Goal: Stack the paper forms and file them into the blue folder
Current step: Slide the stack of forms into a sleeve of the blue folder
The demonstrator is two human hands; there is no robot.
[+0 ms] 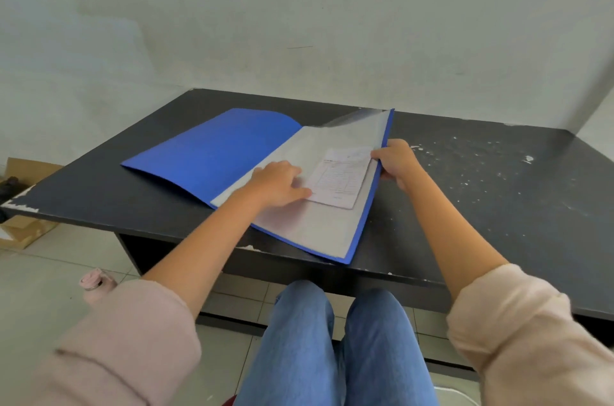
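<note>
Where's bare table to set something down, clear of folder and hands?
Widest: speckled table right of the blue folder, beyond the right hand. Narrower: the strip between the folder's open cover and the table's near-left edge. Crowded: the folder's right half, where the left hand presses the paper form.

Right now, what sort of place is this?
Probably a plain office or back room: a chipped black desk against a bare wall, a blue folder open on it, and cardboard boxes on the tiled floor.
</note>
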